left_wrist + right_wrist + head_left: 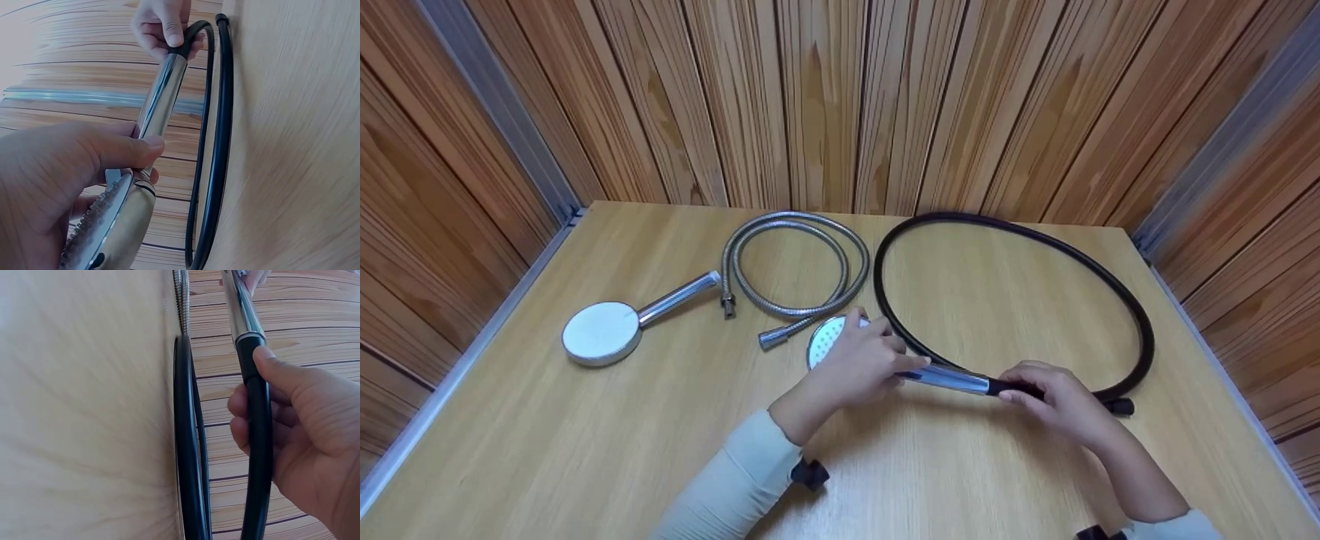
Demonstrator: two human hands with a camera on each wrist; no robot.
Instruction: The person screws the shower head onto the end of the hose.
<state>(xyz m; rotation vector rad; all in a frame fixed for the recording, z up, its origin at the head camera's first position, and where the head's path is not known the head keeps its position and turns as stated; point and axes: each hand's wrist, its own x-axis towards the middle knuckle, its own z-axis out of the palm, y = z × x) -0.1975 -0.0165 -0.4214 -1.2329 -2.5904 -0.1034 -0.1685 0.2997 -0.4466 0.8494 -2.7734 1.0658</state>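
My left hand [864,360] grips a chrome shower head [949,377] around the neck of its handle. Its white nozzle face [823,341] shows partly past my fingers in the head view, and from the side in the left wrist view. At the handle's lower end, a black shower hose [259,416] meets the chrome with its black end fitting. My right hand [1054,397] holds the hose just below that joint, thumb on the fitting and fingers curled behind. The hose loops across the table to a free black end [1120,406] beside my right wrist.
A second shower head [601,334] with a white round face lies at the left of the wooden table [585,450]. A coiled metal shower hose [795,311] lies near the back middle. Wood-patterned panels [825,105] enclose the back and sides.
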